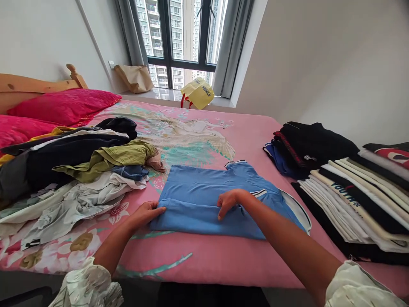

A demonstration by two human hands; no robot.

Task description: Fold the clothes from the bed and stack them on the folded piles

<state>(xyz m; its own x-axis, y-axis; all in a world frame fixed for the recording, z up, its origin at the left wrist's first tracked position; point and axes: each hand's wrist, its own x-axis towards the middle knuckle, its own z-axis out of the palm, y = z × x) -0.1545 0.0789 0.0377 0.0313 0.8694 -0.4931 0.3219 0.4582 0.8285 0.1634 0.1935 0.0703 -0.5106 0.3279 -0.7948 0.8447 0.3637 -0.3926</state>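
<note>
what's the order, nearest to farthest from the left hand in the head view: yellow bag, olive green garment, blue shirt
1. Blue shirt: at the left hand, its folded left end touching the fingers.
2. Olive green garment: on the clothes heap, left of and beyond the hand.
3. Yellow bag: past the bed's far edge, by the window.

Along the left edge of the bed [252,132], you have two crimson pillows [68,105] beside a wooden headboard [35,83]. Beyond the far edge, you find a brown paper bag [136,79] on the windowsill [164,94]; a yellow bag [200,93] (red handles, dark lettering) sits right of it. Gray curtains [232,47] flank the window [183,36].
</note>
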